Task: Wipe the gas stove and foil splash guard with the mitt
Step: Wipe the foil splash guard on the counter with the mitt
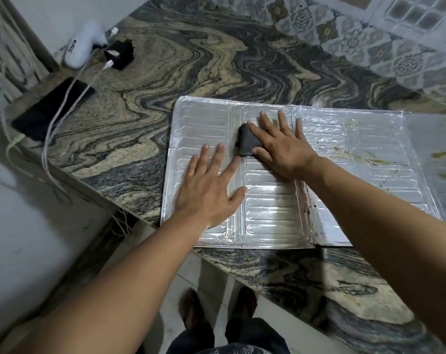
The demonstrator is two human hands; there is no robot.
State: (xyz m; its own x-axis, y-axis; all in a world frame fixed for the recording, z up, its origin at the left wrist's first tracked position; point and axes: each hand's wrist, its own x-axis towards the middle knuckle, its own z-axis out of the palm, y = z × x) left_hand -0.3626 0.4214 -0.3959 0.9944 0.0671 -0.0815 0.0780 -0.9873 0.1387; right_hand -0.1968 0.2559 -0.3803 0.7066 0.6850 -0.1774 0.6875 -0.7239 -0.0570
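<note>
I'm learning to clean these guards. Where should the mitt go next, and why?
Probably slide the right hand and dark mitt rightward: yellowish stains remain on the foil splash guard there, while the left hand pins it flat.

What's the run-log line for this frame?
phase: wiping foil splash guard | right hand: flat, pressing dark mitt on guard | left hand: flat, steadying guard | yellow stains: right panels | stove: not in view
</note>
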